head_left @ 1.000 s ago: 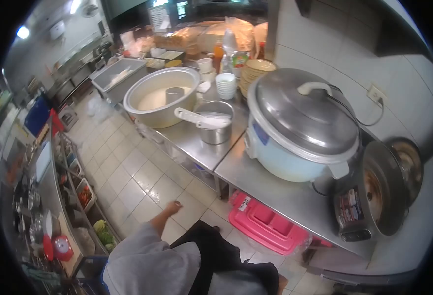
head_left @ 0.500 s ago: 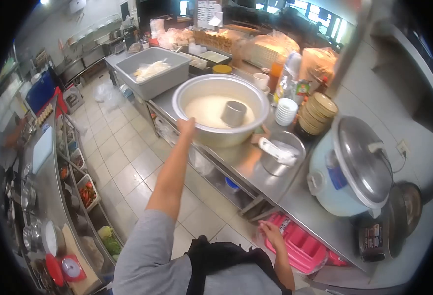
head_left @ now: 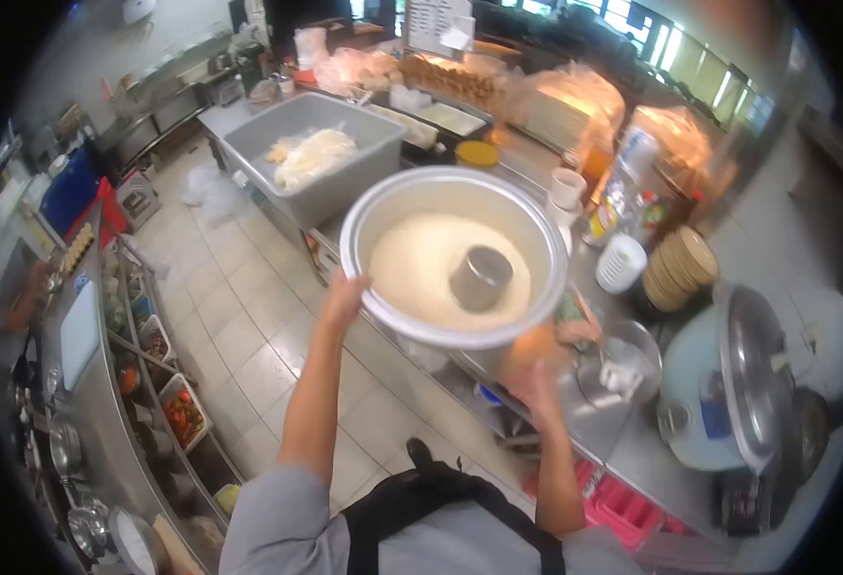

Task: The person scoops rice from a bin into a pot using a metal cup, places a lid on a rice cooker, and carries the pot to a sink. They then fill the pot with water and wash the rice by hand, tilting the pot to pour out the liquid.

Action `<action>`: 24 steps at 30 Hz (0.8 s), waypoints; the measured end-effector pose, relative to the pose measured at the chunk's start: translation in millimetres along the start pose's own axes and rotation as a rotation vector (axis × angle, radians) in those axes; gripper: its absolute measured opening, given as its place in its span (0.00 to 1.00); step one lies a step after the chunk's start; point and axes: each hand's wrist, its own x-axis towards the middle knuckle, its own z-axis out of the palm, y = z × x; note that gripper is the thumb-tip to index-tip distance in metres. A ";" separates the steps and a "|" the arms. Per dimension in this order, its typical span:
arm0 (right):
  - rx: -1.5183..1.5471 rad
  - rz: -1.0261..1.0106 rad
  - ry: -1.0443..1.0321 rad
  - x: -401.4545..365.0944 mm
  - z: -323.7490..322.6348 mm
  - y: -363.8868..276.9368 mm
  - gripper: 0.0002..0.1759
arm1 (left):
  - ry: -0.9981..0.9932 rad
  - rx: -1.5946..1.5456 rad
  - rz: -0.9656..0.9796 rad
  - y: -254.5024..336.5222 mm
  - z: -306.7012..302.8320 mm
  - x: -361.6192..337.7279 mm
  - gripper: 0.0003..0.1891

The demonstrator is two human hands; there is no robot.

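Head view: big pot (head_left: 455, 175) at the aisle-side edge of the steel counter (head_left: 632, 443), pale contents, metal cup (head_left: 482, 278) inside; can't tell if its base is lifted. Step looks like taking hold of the pot. Left hand (head_left: 346, 295) closed on the near-left rim, thumb over the top. Right hand (head_left: 536, 391) by the near-right side, under the rim, blurred: can't tell how far its fingers are spread or if it touches. Next move calls for a firm right-hand hold, pot level.
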 end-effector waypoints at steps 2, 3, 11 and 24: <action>0.012 -0.210 0.102 74.7 3.3 -39.9 0.25 | 0.033 -0.070 0.054 -20.6 -21.5 -6.6 0.25; -0.028 -0.308 0.115 112.9 -2.8 -58.1 0.24 | 0.112 -0.079 0.032 -13.0 -26.1 -25.0 0.24; -0.594 -0.347 -0.101 155.2 128.6 -109.5 0.21 | 0.181 -0.134 -0.099 19.4 -156.3 -42.2 0.21; -0.666 -0.269 -0.113 131.5 384.1 -4.7 0.15 | 0.430 0.053 -0.087 83.2 -410.3 -9.2 0.18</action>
